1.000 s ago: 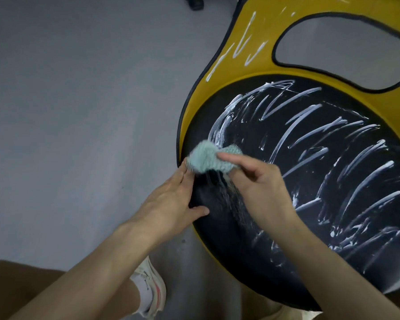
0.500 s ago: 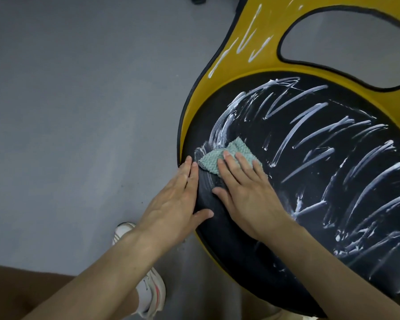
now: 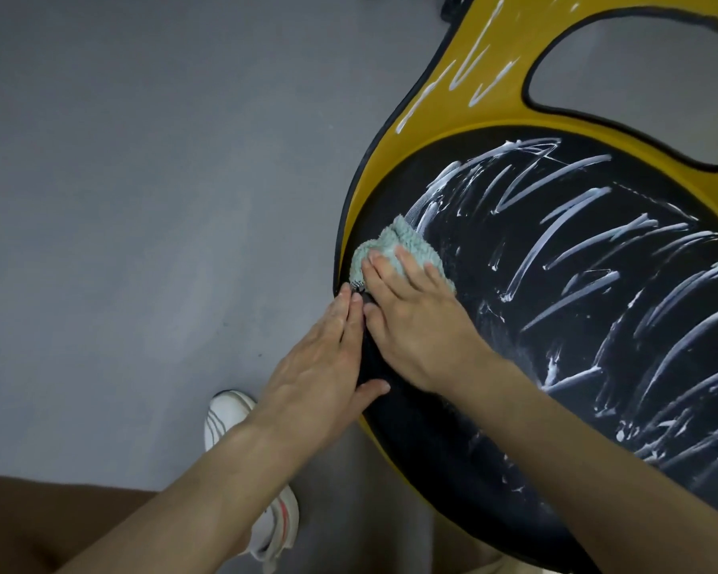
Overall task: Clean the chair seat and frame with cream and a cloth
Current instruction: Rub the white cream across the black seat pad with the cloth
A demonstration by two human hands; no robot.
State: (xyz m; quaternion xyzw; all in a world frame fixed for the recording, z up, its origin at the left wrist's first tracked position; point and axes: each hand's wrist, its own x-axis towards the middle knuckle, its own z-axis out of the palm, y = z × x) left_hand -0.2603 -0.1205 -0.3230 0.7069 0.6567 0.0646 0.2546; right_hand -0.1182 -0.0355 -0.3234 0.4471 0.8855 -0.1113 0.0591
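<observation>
The fingers [image 3: 407,265] of the right hand [image 3: 423,325] lie straight and close together, flat on a pale green cloth [image 3: 403,242], pressing it onto the seat; they do not curl round it. The fingers [image 3: 349,312] of the left hand [image 3: 320,362] are straight too and hold nothing. They rest along the seat's left rim, with the thumb lying on the black surface, just beside the right hand.

A grey floor [image 3: 142,200] fills the left half of the view. The chair's yellow frame [image 3: 432,130], edged in black, curves round the seat and has 1 large oval opening [image 3: 639,89] at the top right. A few white lines of cream [image 3: 481,47] cross the yellow part. The round black seat [image 3: 432,449] is covered with many slanted streaks of cream [image 3: 573,242], thickest in the middle and to the right; the strip nearest the hands is mostly bare.

The cloth sits bunched at the seat's left edge, touching the rim of the frame. A white shoe [image 3: 229,412] stands on the floor below the left forearm, partly hidden by it.
</observation>
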